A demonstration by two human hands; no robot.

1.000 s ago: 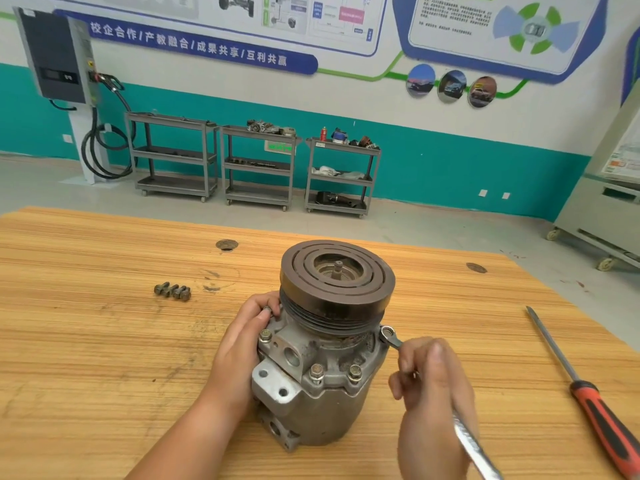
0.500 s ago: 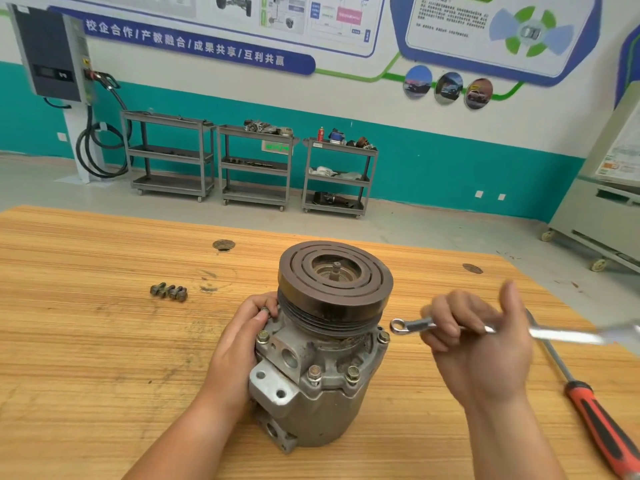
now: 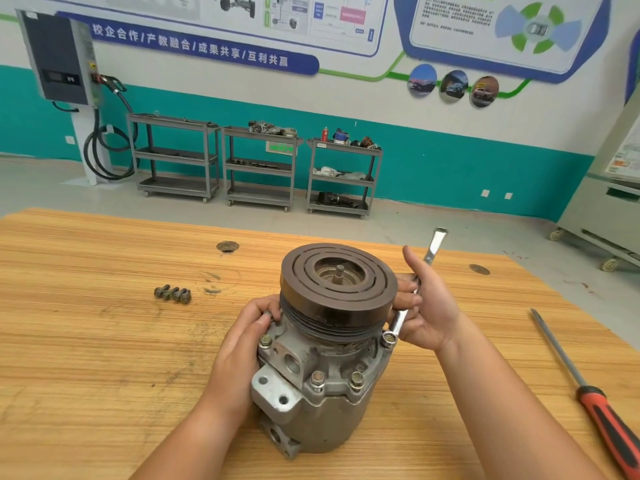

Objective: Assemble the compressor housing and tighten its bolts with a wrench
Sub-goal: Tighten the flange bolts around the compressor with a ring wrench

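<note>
The grey compressor housing (image 3: pixel 332 403) stands upright on the wooden table (image 3: pixel 86 341), its dark grooved pulley (image 3: pixel 337 282) on top. Several bolts sit in its flange. My left hand (image 3: pixel 242 344) grips the housing's left side, thumb near a flange bolt (image 3: pixel 266 341). My right hand (image 3: pixel 429 306) holds a silver wrench (image 3: pixel 431 252) just right of the pulley. The wrench's lower ring end sits on the right flange bolt (image 3: pixel 388 338), and its upper end points up and away.
Several loose bolts (image 3: pixel 173 293) lie on the table to the left. A red-handled screwdriver (image 3: pixel 595 403) lies at the right edge. Two round holes (image 3: pixel 227 246) mark the tabletop. Grey shelf carts (image 3: pixel 263 168) stand far back by the wall.
My right hand swung the wrench off the right bolt, out to the right, then back beside the pulley, with its ring end on that bolt again. My left hand stayed on the housing.
</note>
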